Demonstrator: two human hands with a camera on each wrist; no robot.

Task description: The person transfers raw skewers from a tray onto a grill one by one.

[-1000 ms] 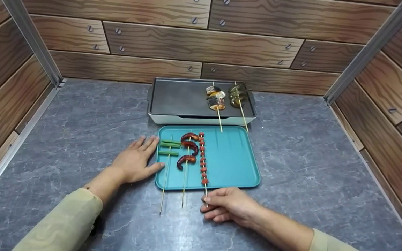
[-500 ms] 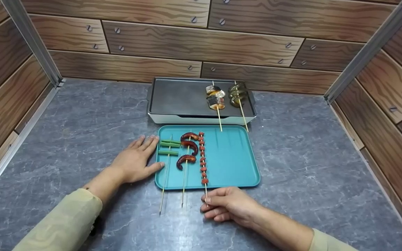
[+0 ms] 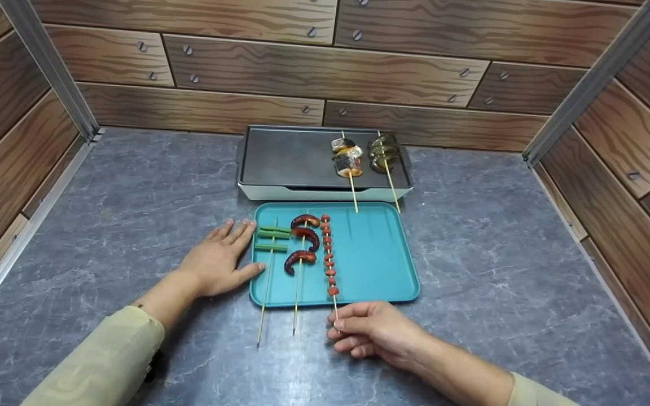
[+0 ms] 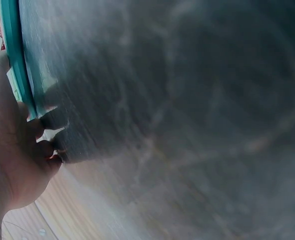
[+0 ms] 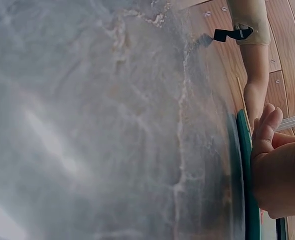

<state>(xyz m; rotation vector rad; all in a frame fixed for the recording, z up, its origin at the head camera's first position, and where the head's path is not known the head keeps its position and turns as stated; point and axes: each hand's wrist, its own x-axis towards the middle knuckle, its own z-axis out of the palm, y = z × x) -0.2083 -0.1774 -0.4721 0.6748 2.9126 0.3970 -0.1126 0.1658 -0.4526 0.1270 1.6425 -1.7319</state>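
My right hand [image 3: 378, 332] pinches the lower end of a skewer of small red pieces [image 3: 329, 256] between thumb and fingers. That skewer lies over the middle of a teal tray [image 3: 376, 259]. At the tray's left edge my left hand [image 3: 218, 262] rests flat, fingers spread, its thumb touching the rim. To the right of that hand lie a skewer of green stalks [image 3: 271, 248] and a skewer of dark red octopus tentacles [image 3: 302, 259], their sticks jutting over the front rim. In the right wrist view, the right hand [image 5: 280, 170] hides what it pinches.
Behind the tray stands a flat griddle [image 3: 291, 158] with a dark plate. On its right side lie a skewer of silvery fish chunks [image 3: 348, 160] and a skewer of dark green pieces [image 3: 382, 153], sticks overhanging the front. Wood-patterned walls [image 3: 257, 73] enclose the grey marbled table [image 3: 150, 186].
The lower end of the red-piece skewer has shifted slightly right and up with my right hand. My left hand stays in place on the tray's edge.
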